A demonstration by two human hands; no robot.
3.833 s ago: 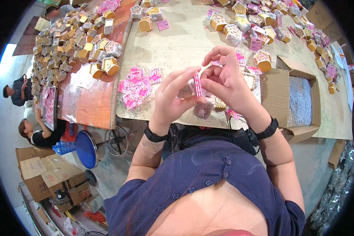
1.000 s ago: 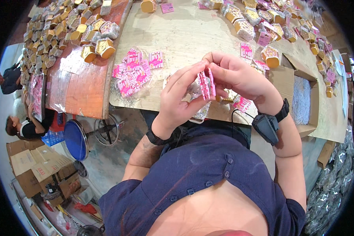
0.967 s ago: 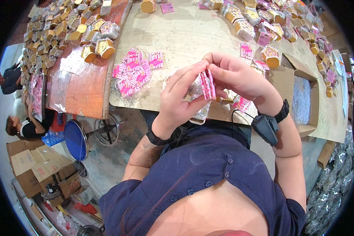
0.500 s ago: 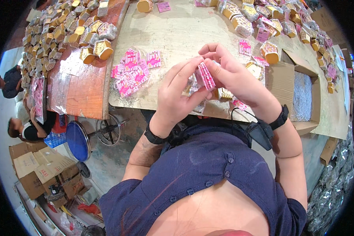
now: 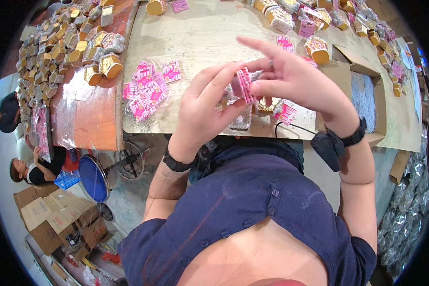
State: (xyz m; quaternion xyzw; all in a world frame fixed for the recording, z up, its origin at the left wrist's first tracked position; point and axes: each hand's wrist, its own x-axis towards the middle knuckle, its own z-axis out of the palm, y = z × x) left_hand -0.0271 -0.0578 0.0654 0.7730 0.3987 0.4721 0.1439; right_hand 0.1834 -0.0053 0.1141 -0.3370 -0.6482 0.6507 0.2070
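Observation:
A small stack of pink-and-white striped cards (image 5: 243,86) stands on edge between the thumb and fingers of my left hand (image 5: 204,100). Over to its right, my right hand (image 5: 293,78) has its fingers spread, the index finger stretched out, and its thumb tip close to the stack's side; whether it touches cannot be told. Beneath the hands lie clear-wrapped gold items, partly hidden, near the table's front edge. A pink card (image 5: 286,113) lies below my right hand. More striped cards (image 5: 150,90) form a loose pile left of my hands.
An open cardboard box (image 5: 381,102) with pale strings stands at right. Wrapped gold house-shaped boxes (image 5: 318,50) crowd the far right, and many more (image 5: 110,66) cover the left table. A blue stool (image 5: 93,177) stands below the left table; another person (image 5: 38,169) is at far left.
My right hand has opened away from the stack, its fingers now spread. My left hand keeps the cards. The whole view has shifted slightly.

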